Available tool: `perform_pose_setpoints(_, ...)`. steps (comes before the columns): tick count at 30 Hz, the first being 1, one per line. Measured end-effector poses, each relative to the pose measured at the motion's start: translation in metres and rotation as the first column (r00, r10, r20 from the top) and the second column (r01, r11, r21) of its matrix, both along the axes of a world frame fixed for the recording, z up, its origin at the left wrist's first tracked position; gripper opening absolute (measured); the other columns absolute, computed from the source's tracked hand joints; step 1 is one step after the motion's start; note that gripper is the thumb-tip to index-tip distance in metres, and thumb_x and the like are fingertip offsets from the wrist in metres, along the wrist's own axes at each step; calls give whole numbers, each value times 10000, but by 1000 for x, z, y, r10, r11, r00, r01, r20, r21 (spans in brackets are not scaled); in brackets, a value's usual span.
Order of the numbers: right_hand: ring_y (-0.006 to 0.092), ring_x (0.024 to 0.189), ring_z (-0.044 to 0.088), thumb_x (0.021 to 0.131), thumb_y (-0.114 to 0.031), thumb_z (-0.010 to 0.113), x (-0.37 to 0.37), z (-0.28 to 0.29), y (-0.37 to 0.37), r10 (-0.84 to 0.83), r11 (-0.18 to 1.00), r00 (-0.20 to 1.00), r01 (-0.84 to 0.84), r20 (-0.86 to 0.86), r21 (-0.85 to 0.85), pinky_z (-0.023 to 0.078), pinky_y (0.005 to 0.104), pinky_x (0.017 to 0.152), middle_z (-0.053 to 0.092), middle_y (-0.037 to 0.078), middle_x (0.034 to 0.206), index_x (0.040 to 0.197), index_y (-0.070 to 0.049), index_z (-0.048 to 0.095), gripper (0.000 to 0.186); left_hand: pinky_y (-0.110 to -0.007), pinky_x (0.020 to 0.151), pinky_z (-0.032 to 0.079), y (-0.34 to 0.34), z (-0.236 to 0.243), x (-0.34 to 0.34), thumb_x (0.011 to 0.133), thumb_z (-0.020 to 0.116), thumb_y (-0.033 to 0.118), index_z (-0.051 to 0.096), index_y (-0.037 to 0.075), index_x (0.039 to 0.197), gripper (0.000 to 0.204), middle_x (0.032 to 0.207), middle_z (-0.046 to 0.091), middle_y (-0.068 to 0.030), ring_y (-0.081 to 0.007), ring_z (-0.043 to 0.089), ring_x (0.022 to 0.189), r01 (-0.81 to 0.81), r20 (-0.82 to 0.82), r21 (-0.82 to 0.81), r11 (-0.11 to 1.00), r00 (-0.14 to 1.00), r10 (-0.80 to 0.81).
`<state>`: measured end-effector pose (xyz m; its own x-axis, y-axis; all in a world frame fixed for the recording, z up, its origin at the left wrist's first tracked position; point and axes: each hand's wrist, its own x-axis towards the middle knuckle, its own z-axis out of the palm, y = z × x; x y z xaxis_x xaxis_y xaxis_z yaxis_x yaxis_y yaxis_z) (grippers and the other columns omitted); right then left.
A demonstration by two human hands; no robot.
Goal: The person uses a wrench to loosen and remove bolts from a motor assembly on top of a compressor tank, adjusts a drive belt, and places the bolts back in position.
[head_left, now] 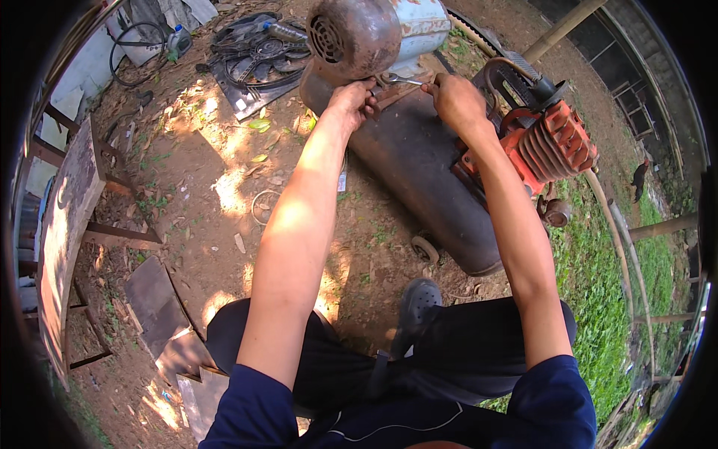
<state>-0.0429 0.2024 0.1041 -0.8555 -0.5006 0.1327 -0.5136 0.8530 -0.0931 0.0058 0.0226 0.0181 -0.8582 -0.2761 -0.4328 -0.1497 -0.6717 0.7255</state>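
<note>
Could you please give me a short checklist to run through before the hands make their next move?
1. Silver metal wrench held: ok, its right end is in the right hand.
2. Wrench head seated on a fastener: cannot tell, that detail is too small.
3. Left hand hold: cannot tell, its fingers are curled by the motor's lower edge, and whatever they grip is hidden.
4. Rusty brown and pale-blue cylindrical motor firmly fixed: cannot tell, it sits above the far end of the long black metal tank, but its fastenings are not clear.
5. Gloves worn: not ok, both hands are bare.
</note>
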Motion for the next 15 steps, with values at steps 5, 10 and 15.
perform_pose_setpoints(5, 393, 1027, 573, 883, -405, 585, -24, 0, -6, 54, 998, 992, -50, -113, 37, 448, 501, 846, 639, 177, 1040, 1044, -60, 655, 387, -216, 423, 364, -5, -4, 1, 907, 622, 175, 603, 82, 927, 96, 679, 532, 14, -76, 497, 543, 23, 18, -63, 998, 1000, -22)
perform_pose_setpoints(10, 378, 1134, 493, 840, -394, 650, -44, 19, -21, 115, 990, 973, -95, -202, 106, 422, 478, 920, 574, 138, 1170, 1066, -77, 654, 390, -206, 426, 372, -5, -8, -1, 932, 572, 167, 597, 95, 975, 88, 671, 526, 22, -66, 499, 544, 33, -10, -29, 999, 999, -33)
perform_pose_setpoints(15, 372, 1133, 499, 798, -368, 701, -31, 28, -30, 97, 994, 946, -80, -311, 68, 429, 464, 919, 583, 150, 1154, 1036, -70, 671, 383, -230, 410, 360, -10, -12, -2, 902, 631, 175, 583, 61, 937, 129, 636, 516, -6, -96, 498, 546, 44, 0, -47, 998, 999, -44)
